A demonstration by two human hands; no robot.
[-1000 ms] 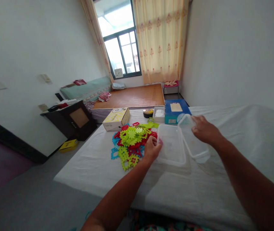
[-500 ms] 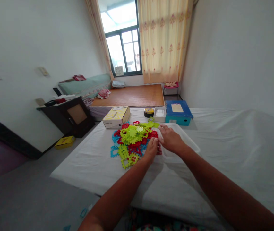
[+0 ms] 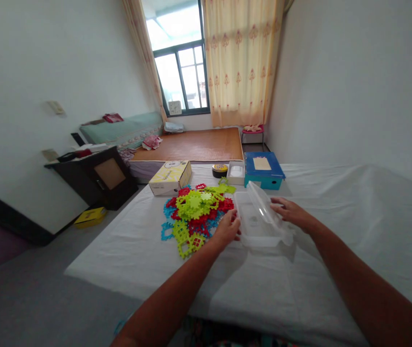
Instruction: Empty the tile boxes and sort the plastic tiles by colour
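A clear plastic storage box (image 3: 260, 241) sits on the white-covered table with its top uncovered; I see nothing inside it. Its transparent lid (image 3: 262, 202) is tilted up along the right side, and my right hand (image 3: 293, 213) grips the lid's outer edge. At the box's left wall, my left hand (image 3: 226, 228) has its fingers curled against the side. Close beside that hand lies a heap of toothed plastic building pieces (image 3: 196, 205) in green, red and blue, some shaped like gears and some like square frames.
Behind the heap stand a yellow-and-white carton (image 3: 171, 178), a round black tin (image 3: 219, 170), a small white box (image 3: 235, 173) and a blue box (image 3: 264, 169). A yellow box (image 3: 90, 218) lies on the floor at left, near a dark cabinet (image 3: 101, 168).
The lid has come up off the box and leans to the right. My right hand has moved right with it, while my left hand stays at the left wall. The view shifted slightly.
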